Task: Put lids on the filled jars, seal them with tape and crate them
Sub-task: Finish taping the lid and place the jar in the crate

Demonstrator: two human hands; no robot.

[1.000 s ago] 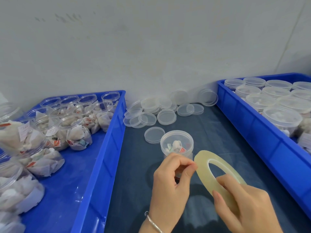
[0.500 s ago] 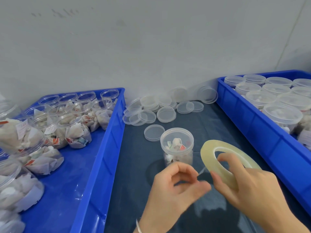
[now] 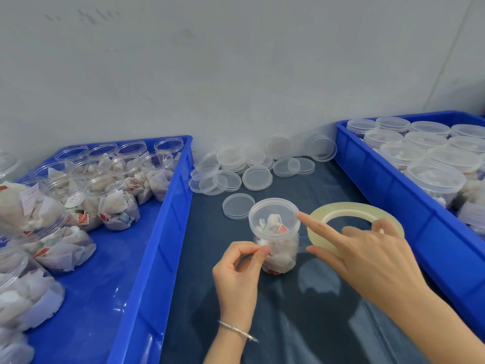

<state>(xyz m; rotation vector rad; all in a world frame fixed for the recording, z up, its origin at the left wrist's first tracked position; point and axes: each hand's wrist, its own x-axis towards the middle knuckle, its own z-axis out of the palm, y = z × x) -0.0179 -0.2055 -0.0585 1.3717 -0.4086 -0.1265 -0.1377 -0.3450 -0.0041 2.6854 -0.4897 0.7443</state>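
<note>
Jars fill the 2 blue crates: the left crate (image 3: 147,258) holds open jars (image 3: 105,190) stuffed with white packets, and the right crate (image 3: 388,185) holds jars already covered with lids (image 3: 434,177). Between the crates lies a dark table cover (image 3: 301,324), and at its far side, near the wall, loose clear lids (image 3: 257,177) are scattered. On the cover stands 1 lidded jar (image 3: 278,248), upright, near the middle. The right hand (image 3: 367,256) holds a yellowish tape roll (image 3: 341,208) just right of this jar; its thumb and curled fingers grip the ring, while the index finger is stretched out and its tip touches the rim of the jar's lid (image 3: 274,219). A clear strip of tape (image 3: 301,248) runs from the roll toward the jar. The left hand (image 3: 236,274) pinches something thin between thumb and index finger at the jar's left side, probably the tape end, but I cannot tell for sure. A thin bracelet (image 3: 237,331) sits on the left wrist.
</note>
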